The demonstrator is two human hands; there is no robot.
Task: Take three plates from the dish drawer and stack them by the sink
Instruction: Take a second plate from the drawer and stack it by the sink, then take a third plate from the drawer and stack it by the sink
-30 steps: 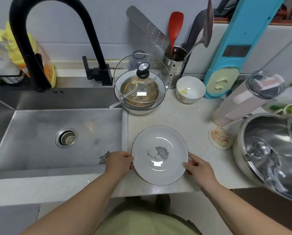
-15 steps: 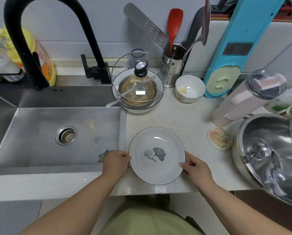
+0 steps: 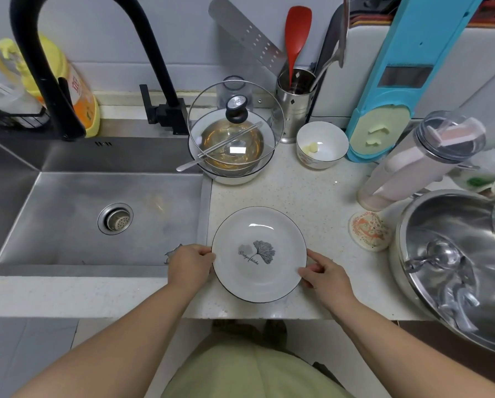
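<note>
**Hands on plate beside sink**

Left hand (image 3: 189, 267): fingers curled over the left rim of the plate (image 3: 259, 254), gripping it. Right hand (image 3: 325, 278): fingers and thumb closed on the right rim of the same plate.

Sink (image 3: 68, 225): stainless basin, largest item, left of the counter; drain at centre.

Faucet (image 3: 53, 67): black, arched, mounted behind the basin.

Counter (image 3: 312, 196): pale speckled top, right of the sink.

Steel pot (image 3: 456, 259): far right, partly cut off by the frame edge.

Plate: white, dark-edged, leaf print in the middle; sits on the counter just beside the sink's right edge, near the front. Whether more plates lie beneath it cannot be told.

Glass lid (image 3: 236, 122): leans over a bowl behind the plate.

Small white bowl (image 3: 322, 145): right of the lid.
</note>
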